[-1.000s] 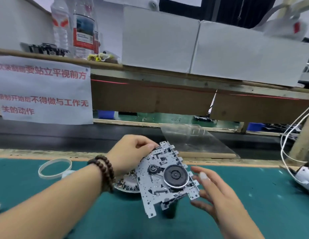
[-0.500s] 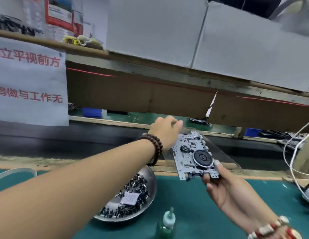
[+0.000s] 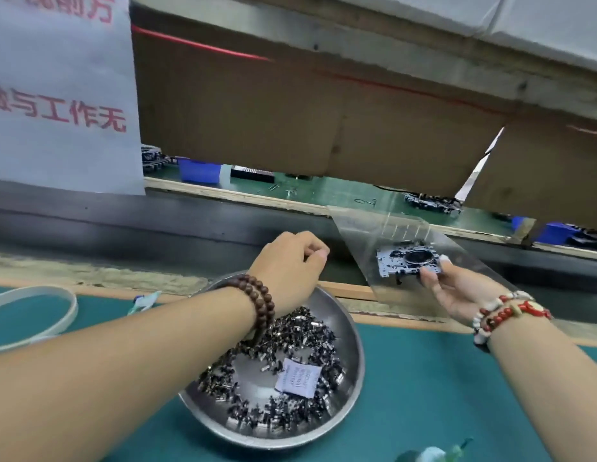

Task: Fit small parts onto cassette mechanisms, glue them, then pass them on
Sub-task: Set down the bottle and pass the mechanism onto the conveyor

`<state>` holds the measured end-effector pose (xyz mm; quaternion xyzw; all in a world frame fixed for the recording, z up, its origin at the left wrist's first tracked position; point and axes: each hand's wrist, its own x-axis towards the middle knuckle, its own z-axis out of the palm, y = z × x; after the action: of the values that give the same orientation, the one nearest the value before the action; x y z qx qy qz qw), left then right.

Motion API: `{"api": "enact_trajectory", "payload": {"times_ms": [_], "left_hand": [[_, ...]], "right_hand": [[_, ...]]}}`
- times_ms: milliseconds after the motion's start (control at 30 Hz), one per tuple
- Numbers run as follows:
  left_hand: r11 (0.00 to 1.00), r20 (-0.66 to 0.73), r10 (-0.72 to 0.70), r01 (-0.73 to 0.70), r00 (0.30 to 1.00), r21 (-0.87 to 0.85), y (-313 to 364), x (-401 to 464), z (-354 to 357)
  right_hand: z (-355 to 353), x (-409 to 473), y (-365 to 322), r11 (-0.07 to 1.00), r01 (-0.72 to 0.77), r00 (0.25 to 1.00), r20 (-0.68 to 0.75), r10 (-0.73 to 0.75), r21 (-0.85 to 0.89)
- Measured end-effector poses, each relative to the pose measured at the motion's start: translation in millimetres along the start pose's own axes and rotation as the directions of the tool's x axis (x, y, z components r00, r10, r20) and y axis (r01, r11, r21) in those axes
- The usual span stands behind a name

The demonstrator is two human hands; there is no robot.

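Item: cassette mechanism (image 3: 408,261), 1 unit, a flat stamped metal plate with a dark round flywheel on its upper face.
Location: held level over the clear plastic sheet (image 3: 367,228) at the far edge of the bench, just before the dark conveyor belt (image 3: 124,225).
Right hand (image 3: 457,288): fingertips and thumb pinch the near right edge of the plate; palm turned up beneath it.
Left hand (image 3: 290,261): hangs above the belt with fingers loosely curled; nothing visible inside them.
Handling, judged: light and stiff; thin edges likely sharp, small levers and fresh glue likely delicate. Best held by the bare plate rim, clear of the flywheel and fitted parts.
Parts stock: steel bowl (image 3: 352,331) of small dark parts (image 3: 290,331), with 1 paper label (image 3: 298,380) lying among them, below the left wrist.
Glue: green-tipped bottle (image 3: 437,453) at the bottom edge, partly cut off.
Surface: teal bench mat (image 3: 423,378), wooden strip along its far side; white ring (image 3: 34,315) at left.
Room: assembly line; brown cardboard screen (image 3: 257,111) overhead, printed notice (image 3: 57,95) at left, blue bins (image 3: 199,170) on the bench opposite.
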<state>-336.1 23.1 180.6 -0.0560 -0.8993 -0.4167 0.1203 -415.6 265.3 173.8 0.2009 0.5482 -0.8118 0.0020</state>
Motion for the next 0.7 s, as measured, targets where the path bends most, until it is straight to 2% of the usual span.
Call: {"api": "enact_trajectory", "payload": {"times_ms": [100, 200, 333, 433, 500, 600, 667, 700], "left_hand": [[0.999, -0.022, 0.012, -0.011, 1.000, 0.032, -12.1, -6.6, -8.0], [0.990, -0.062, 0.044, -0.036, 0.997, 0.137, -25.1, -19.0, -21.7], [0.957, -0.166, 0.158, -0.110, 0.973, 0.269, -39.2, -59.6, -56.8], [0.941, -0.195, 0.183, -0.114, 0.964, 0.318, -48.8, -108.1, -86.5], [0.926, -0.171, 0.124, -0.052, 0.977, 0.375, -57.0, -137.5, -105.2], [0.878, -0.112, -0.079, 0.122, 0.991, 0.464, -70.1, -165.8, -128.7], [0.806, -0.067, -0.220, 0.220, 0.973, 0.550, -75.0, -177.8, -136.8], [0.780, -0.050, -0.271, 0.250, 0.961, 0.574, -76.5, -183.7, -138.0]], "right_hand": [[3.4, 7.9, -3.4, 0.999, 0.041, 0.998, -0.047, -0.042, -0.031], [0.8, 2.9, -0.6, 0.952, 0.123, 0.985, -0.086, -0.152, -0.282], [9.6, -41.8, 12.0, 0.858, 0.282, 0.958, 0.070, -0.280, -0.429], [19.4, -92.9, 13.8, 0.837, 0.349, 0.933, 0.245, -0.265, -0.421], [29.1, -126.4, 3.0, 0.844, 0.364, 0.913, 0.329, -0.241, -0.393], [49.5, -179.9, -15.4, 0.775, 0.472, 0.845, 0.467, -0.261, -0.420], [64.5, -213.7, -18.1, 0.619, 0.618, 0.754, 0.587, -0.295, -0.485], [72.3, -228.8, -14.5, 0.492, 0.695, 0.700, 0.648, -0.300, -0.524]]}}
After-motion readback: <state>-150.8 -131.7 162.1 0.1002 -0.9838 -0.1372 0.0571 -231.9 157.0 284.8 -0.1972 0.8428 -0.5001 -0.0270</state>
